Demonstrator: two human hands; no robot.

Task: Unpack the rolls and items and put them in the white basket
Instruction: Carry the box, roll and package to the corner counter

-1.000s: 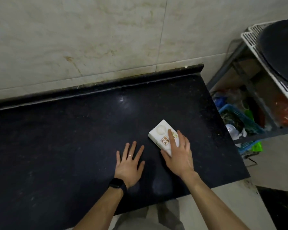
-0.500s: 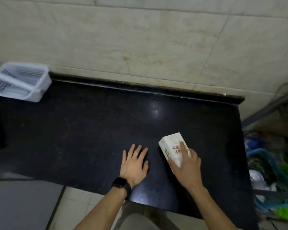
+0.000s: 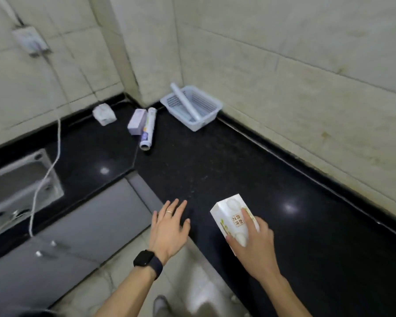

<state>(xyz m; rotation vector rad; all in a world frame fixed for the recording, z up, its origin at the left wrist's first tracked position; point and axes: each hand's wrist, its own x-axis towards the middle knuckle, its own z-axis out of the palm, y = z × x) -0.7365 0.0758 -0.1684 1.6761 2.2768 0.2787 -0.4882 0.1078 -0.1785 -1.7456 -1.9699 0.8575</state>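
Running corner to corner, the black countertop (image 3: 215, 161) fills most of the view, with tiled walls (image 3: 284, 53) behind it and grey cabinet fronts (image 3: 82, 225) below its left leg. A metal sink (image 3: 16, 186) is set in at the far left, and a white cable (image 3: 55, 145) drops from a wall socket (image 3: 30, 40) across it.

White basket (image 3: 206, 115) sits in the far wall corner, on the counter, close against the wall. One white roll (image 3: 185, 100) is in it, lying slanted with its upper end sticking out over the rim. Cannot tell if anything else is inside.

Right hand (image 3: 254, 243) is clamped on a white box (image 3: 233, 213) with a brown label, fingers over the top, thumb on the near side. The box is at the near part of the counter, well apart from the basket; cannot tell if it touches the surface.

Left hand (image 3: 169, 227) is empty, fingers spread apart, palm down at the counter's front edge, just left of the box and not touching it. Black watch (image 3: 146, 259) on the wrist, ring (image 3: 169, 211) on one finger.

Left of the basket, on the counter: a printed roll (image 3: 148, 129) lying flat, a pale purple box (image 3: 136, 122) touching its side, and a small white packet (image 3: 104, 114) further left near the wall. Bare counter lies between the held box and the basket.
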